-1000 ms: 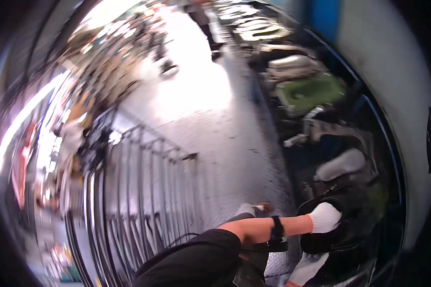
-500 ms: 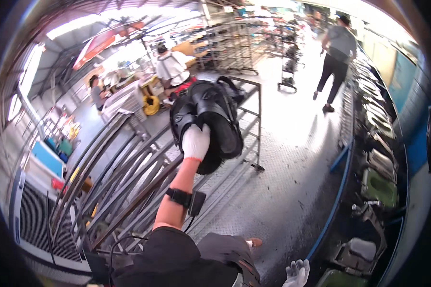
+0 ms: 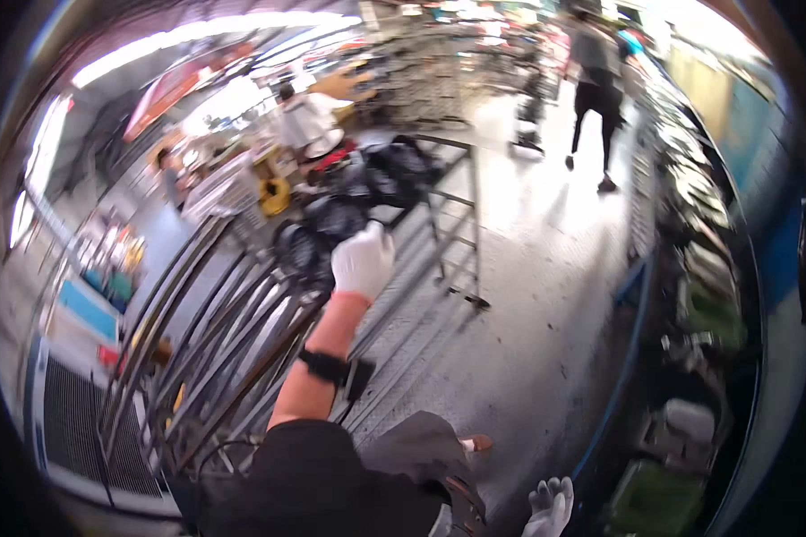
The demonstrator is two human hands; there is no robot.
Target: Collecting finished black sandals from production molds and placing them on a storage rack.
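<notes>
My left hand [image 3: 363,261], in a white knit glove, reaches forward over the metal rack. Its fingers look curled, but blur hides whether they grip anything. Right beside it, a pair of black shoes [image 3: 318,234], sandal-like and smeared by motion, lies at the rack's upper end; I cannot tell whether glove and shoes touch. More black footwear [image 3: 403,170] sits just beyond, on the rack's far end. Low in the picture, my right hand [image 3: 549,508], also gloved, has its fingers spread and holds nothing. It is nearest the blue-edged line of moulds.
The long-barred metal rack [image 3: 242,331] fills the left side. Along the right runs a line carrying metal and green moulds [image 3: 658,497]. A person [image 3: 595,89] walks ahead near a wheeled cart [image 3: 529,121]; another person [image 3: 306,123] sits by a yellow coil [image 3: 276,195].
The black shoes, earlier gripped and raised by my left hand, are now lower and left of the glove, at the rack. The walking person has moved farther away. My right hand stays low.
</notes>
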